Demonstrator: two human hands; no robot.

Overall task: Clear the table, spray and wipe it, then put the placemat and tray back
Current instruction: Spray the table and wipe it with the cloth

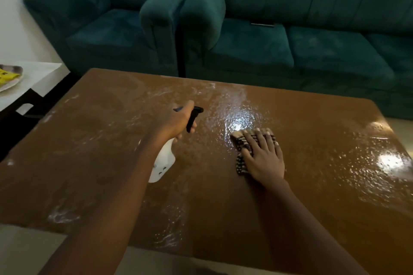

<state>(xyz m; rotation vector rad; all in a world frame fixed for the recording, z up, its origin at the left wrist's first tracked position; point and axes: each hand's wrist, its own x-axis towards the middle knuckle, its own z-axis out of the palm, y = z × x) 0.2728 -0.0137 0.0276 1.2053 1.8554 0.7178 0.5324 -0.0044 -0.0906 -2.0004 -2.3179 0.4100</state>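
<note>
The brown table [89, 140] fills the middle of the view, its top wet with spray droplets and shining under the light. My left hand [176, 121] grips a white spray bottle [163, 161] by its black trigger head, held above the table's centre with the nozzle pointing away. To the right of it, my right hand [263, 156] lies flat, fingers spread, pressing a dark-and-light striped cloth [242, 143] onto the wet surface. Neither a placemat nor the whole tray shows on the table.
A teal armchair [107, 29] and a teal sofa [290, 47] stand just behind the table's far edge. At the far left a white side table [33, 78] carries a tray or plate [13, 83] with something yellow on it.
</note>
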